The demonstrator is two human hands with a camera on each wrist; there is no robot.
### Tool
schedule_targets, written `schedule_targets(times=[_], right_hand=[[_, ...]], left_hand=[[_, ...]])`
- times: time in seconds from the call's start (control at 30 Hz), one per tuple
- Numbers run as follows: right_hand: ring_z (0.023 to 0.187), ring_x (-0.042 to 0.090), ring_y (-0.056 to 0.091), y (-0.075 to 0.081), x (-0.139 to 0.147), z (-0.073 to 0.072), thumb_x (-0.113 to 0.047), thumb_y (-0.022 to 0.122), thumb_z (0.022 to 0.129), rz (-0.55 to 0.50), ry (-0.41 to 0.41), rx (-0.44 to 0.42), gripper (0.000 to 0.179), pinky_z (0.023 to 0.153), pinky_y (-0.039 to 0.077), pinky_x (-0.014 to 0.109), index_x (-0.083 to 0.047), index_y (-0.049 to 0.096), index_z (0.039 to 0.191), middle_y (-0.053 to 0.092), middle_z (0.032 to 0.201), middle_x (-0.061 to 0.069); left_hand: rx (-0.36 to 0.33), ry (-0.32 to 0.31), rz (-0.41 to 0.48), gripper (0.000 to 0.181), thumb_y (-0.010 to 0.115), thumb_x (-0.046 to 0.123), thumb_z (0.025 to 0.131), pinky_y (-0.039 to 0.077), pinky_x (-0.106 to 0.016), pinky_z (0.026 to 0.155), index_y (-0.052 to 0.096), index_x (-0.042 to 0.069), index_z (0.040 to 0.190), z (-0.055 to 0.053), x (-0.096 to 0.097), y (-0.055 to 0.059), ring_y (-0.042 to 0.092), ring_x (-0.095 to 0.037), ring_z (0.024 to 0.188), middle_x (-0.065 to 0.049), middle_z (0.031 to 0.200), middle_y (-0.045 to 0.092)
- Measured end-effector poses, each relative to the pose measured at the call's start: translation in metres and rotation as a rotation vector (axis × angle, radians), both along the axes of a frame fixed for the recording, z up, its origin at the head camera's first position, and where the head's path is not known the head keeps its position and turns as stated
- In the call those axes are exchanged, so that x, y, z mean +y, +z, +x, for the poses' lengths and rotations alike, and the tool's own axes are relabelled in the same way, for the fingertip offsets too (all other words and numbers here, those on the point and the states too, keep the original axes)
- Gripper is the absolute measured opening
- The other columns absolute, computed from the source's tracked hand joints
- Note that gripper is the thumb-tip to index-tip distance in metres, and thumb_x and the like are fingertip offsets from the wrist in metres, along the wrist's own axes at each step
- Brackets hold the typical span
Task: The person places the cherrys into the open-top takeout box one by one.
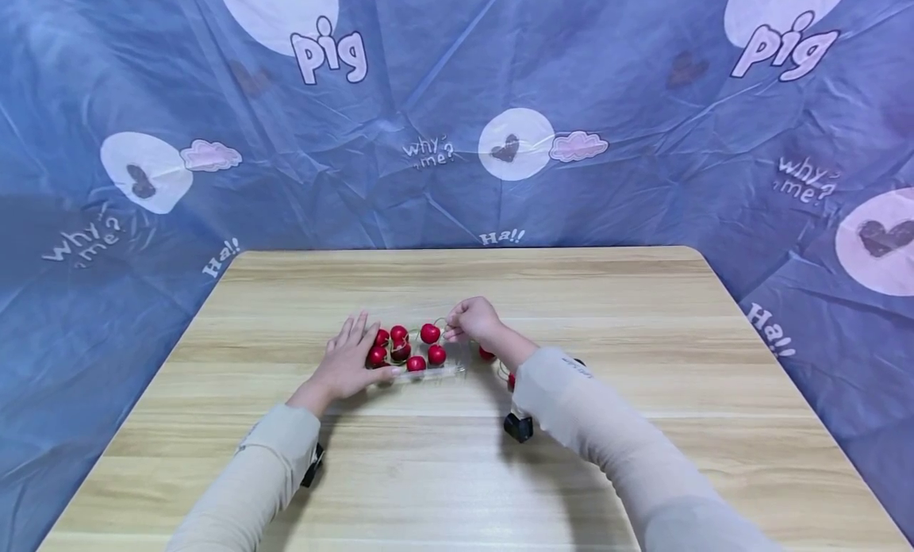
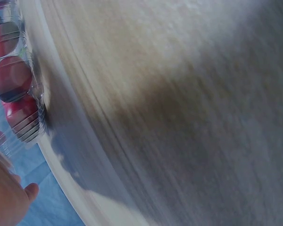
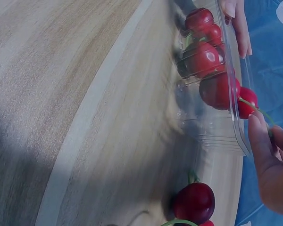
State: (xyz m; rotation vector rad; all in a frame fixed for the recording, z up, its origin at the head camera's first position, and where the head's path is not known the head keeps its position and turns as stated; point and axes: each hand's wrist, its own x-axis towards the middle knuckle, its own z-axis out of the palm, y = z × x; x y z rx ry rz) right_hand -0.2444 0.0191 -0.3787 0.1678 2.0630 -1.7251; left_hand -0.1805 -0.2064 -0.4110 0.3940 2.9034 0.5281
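A clear plastic box (image 1: 428, 374) with several red cherries (image 1: 416, 363) in it lies on the table. My left hand (image 1: 344, 363) rests at the box's left end, its fingers spread and straight and the thumb along the near side. Over the right end, my right hand (image 1: 473, 320) pinches the green stem (image 3: 247, 102) of a cherry (image 3: 247, 101) between thumb and fingertips. That cherry is at the box's far rim; whether it touches the others is unclear. Loose cherries (image 3: 194, 202) lie to the right of the box, partly hidden by my right wrist in the head view.
The box stands on a light wood-grain table (image 1: 400, 473). A blue printed cloth (image 1: 443, 203) hangs behind and at both sides of it. Black wrist cameras (image 1: 518, 427) hang under both sleeves, close to the tabletop.
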Motion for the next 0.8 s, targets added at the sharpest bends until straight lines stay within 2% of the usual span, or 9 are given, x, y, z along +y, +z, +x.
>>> schedule_targets(times=[0.3, 0.57, 0.8], right_hand=[[0.051, 0.018, 0.058, -0.001, -0.008, -0.002, 0.01, 0.048, 0.081, 0.058, 0.054, -0.006, 0.008, 0.069, 0.049, 0.038, 0.013, 0.055, 0.083, 0.057, 0.065, 0.014], [0.053, 0.021, 0.058, 0.0, -0.012, -0.003, 0.009, 0.048, 0.082, 0.095, 0.112, 0.005, 0.011, 0.07, 0.048, 0.041, 0.016, 0.055, 0.087, 0.057, 0.064, 0.016], [0.059, 0.027, 0.061, 0.003, -0.016, -0.005, 0.011, 0.047, 0.081, 0.159, 0.185, 0.025, 0.012, 0.069, 0.049, 0.04, 0.017, 0.055, 0.086, 0.059, 0.07, 0.021]], left_hand=[[0.007, -0.002, -0.011, 0.091, 0.044, 0.065, 0.074, 0.008, -0.059, 0.095, 0.018, 0.006, 0.138, 0.0, 0.0, 0.002, -0.005, -0.035, 0.127, -0.015, 0.143, -0.003], [0.001, -0.006, -0.013, 0.095, 0.041, 0.069, 0.072, 0.009, -0.059, 0.095, 0.017, 0.006, 0.138, 0.0, 0.0, 0.002, -0.004, -0.036, 0.127, -0.015, 0.143, -0.003], [0.002, -0.005, -0.017, 0.095, 0.041, 0.07, 0.071, 0.01, -0.059, 0.094, 0.018, 0.005, 0.138, 0.0, 0.0, 0.003, -0.004, -0.036, 0.127, -0.015, 0.143, -0.002]])
